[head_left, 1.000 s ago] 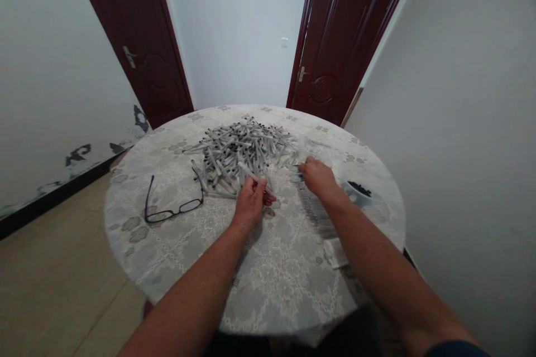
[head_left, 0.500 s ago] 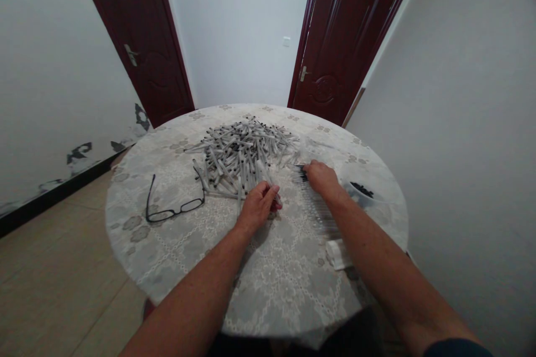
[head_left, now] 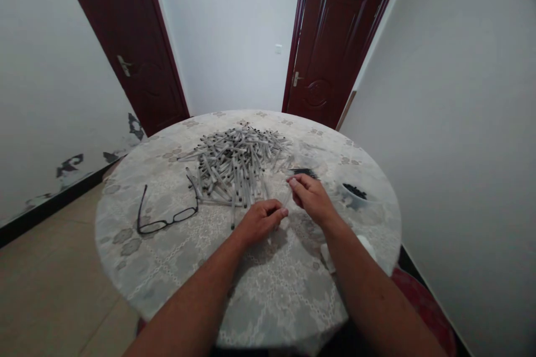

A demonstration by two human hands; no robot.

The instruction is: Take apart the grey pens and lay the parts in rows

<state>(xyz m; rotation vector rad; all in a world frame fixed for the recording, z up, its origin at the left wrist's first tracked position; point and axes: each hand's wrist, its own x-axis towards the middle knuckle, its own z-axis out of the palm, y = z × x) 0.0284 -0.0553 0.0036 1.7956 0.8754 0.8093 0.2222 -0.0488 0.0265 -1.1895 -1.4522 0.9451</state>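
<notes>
My left hand [head_left: 260, 221] is closed in a fist just in front of a big pile of grey pens [head_left: 235, 157] on the round table [head_left: 268, 284]. It grips a pen taken from the pile, almost wholly hidden in the fingers. My right hand [head_left: 310, 197] is close beside it, to the right. Its fingertips pinch a thin clear refill [head_left: 287, 199] that slants down toward my left thumb. The two hands nearly touch. Black-tipped refills [head_left: 304, 172] lie just beyond my right hand.
Black-framed glasses [head_left: 164, 213] lie on the lace cloth to the left. A small bowl of black caps [head_left: 355, 192] stands at the right, and a white object [head_left: 365, 244] lies beside my right forearm. Two dark red doors and a wall clock are behind the table.
Both hands have drawn back from the pile toward me and come together. My right hand left the row of refills holding a thin one. The view has shifted slightly.
</notes>
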